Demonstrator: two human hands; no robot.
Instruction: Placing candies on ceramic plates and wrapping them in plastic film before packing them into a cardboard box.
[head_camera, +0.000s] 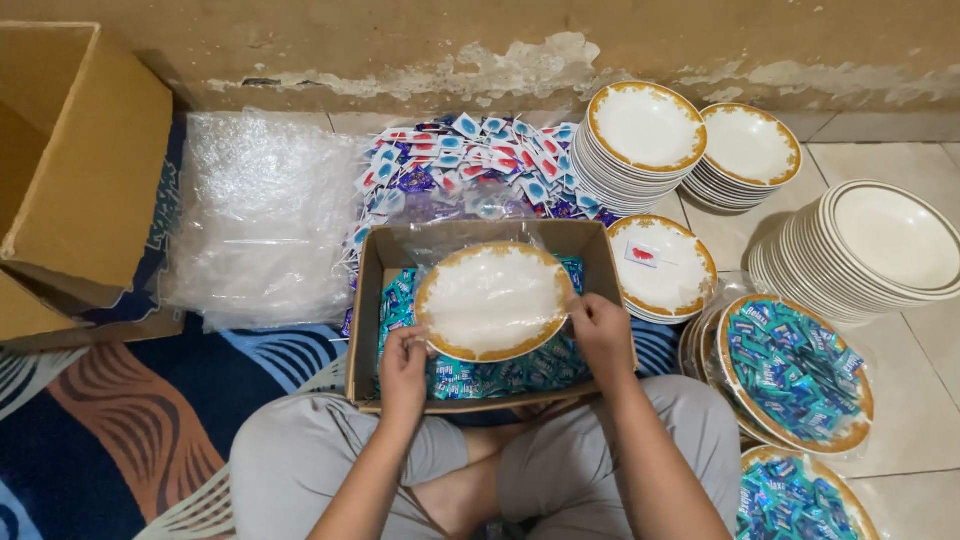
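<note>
Gold-rimmed plate, film-wrapped, held level over the open cardboard box of teal sachets: left hand grips its near-left rim, right hand its right rim, both equally close.

Tiled floor, plate stacks, patterned rug, cardboard box

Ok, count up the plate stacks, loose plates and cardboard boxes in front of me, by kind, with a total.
Stacks of empty plates: 3
Plates filled with blue sachets: 2
Plate with a red sachet: 1
Plate held in both hands: 1
Cardboard boxes: 2
Total: 9
</note>
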